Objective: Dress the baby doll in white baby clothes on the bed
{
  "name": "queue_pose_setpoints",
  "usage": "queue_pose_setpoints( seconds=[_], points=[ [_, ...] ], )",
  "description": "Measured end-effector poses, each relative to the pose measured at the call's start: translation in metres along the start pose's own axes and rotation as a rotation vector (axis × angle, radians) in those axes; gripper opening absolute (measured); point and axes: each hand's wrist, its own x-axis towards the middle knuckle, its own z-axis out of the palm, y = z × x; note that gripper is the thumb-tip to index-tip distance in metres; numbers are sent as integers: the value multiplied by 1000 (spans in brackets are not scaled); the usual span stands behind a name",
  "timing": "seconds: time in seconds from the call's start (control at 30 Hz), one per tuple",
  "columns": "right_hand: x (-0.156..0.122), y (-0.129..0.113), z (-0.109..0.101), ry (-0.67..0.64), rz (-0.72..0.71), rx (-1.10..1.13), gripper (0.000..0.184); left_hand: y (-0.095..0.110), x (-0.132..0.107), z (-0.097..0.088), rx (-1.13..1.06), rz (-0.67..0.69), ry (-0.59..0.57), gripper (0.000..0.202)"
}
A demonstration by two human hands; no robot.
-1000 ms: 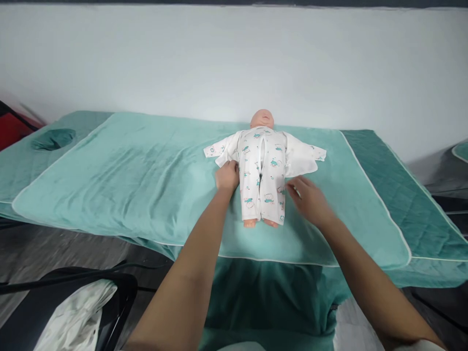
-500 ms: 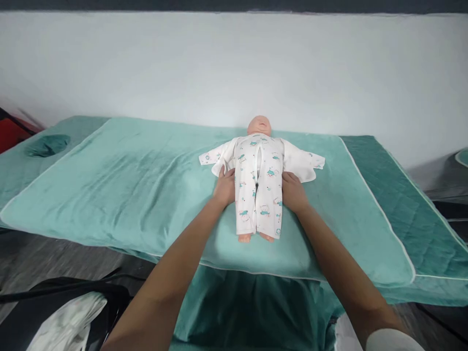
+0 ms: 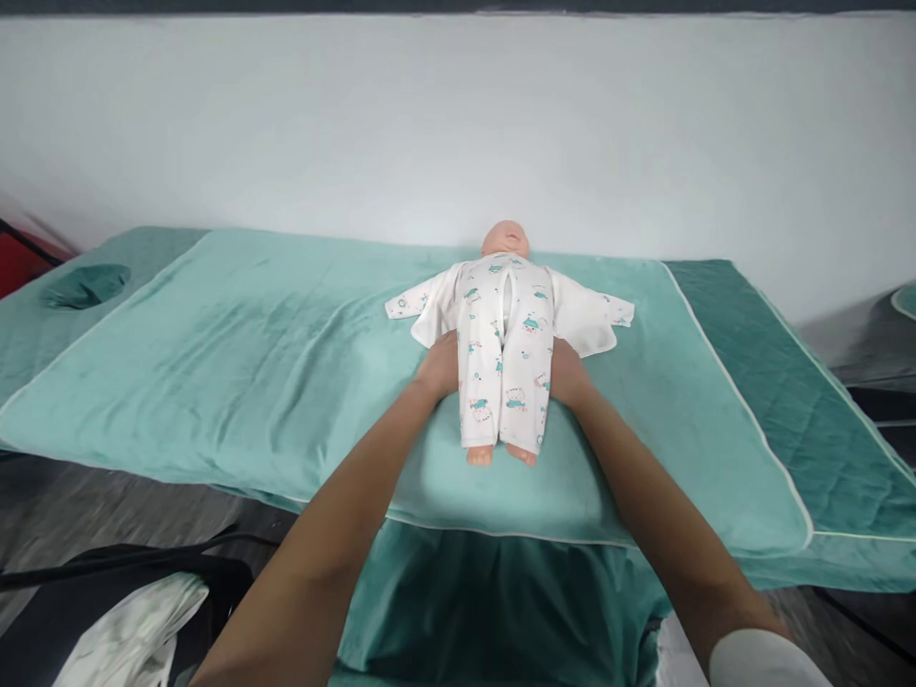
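A baby doll (image 3: 506,239) in a white printed romper (image 3: 505,367) lies on its back on a light teal blanket (image 3: 272,353), head toward the wall. My left hand (image 3: 438,367) presses against the doll's left side at the hip, fingers tucked under the body. My right hand (image 3: 568,372) does the same on the other side. Both hands clasp the doll's torso between them. The romper's sleeves are spread out flat to either side.
The blanket covers a darker teal padded bed (image 3: 787,382) against a white wall. A face hole (image 3: 84,284) shows at the bed's far left. A black chair (image 3: 107,582) with white cloth (image 3: 121,639) on it stands at lower left.
My right hand moved in from beside the doll's legs to its side. Both hands then slid partly under the doll, which shifted slightly.
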Motion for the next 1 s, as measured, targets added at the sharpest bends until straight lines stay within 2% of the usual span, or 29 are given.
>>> queue_pose_setpoints(
  seconds=[0.13,0.3,0.47,0.7,0.83,1.0],
  points=[
    [-5,5,2,79,-130,154,33,-3,0,3,-29,11,44,31],
    [-5,6,5,83,-138,208,32,-5,1,6,23,-23,117,23],
    [-7,11,11,102,-134,228,37,-6,0,7,38,23,172,23],
    [-10,12,6,92,-141,258,29,-14,-38,-5,122,252,129,19],
    [-16,7,1,109,-168,272,27,-15,-51,-9,155,261,136,19],
    [-38,-1,-10,95,-171,333,22,-12,-49,-8,129,236,129,19]
  ],
)
